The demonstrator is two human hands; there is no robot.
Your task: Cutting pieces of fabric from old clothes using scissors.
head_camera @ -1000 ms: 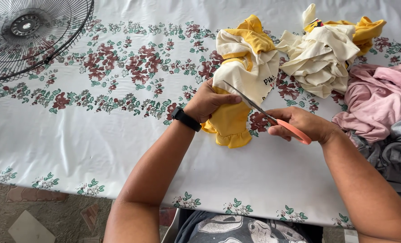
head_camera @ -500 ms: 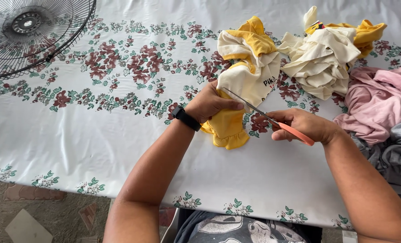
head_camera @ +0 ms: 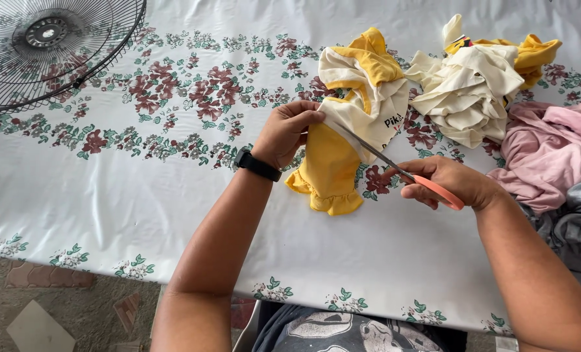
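While it lay spread over the worktop (head_camera: pixel 173 215), the white floral tablecloth (head_camera: pixel 193 98) carried everything in view, its bands of dark red flowers and green leaves running across the width. At the far left corner sat a black wire fan guard (head_camera: pixel 49 45), well apart from the work. Along the right side were heaped clothes: a pink garment (head_camera: pixel 551 156), a grey one (head_camera: pixel 580 228) below it, and a crumpled cream and yellow bundle (head_camera: pixel 479 85) above.

Near the middle lay the yellow and cream garment (head_camera: pixel 352 124), small, with a cream upper part trimmed in yellow and a solid yellow lower part ending in a ruffled hem that pointed toward the person. It was bunched rather than flat, with some dark print on the cream cloth.

The left hand (head_camera: pixel 287 133), a black watch (head_camera: pixel 256 164) on its wrist, was pinched shut on the garment's left edge where cream met yellow, holding the cloth taut. The right hand (head_camera: pixel 450 182) lay just to the garment's right, closed around the orange handles of the scissors (head_camera: pixel 401 171). Their blades reached up and left across the cream fabric toward the left hand's fingertips; whether the blades were parted could not be told.
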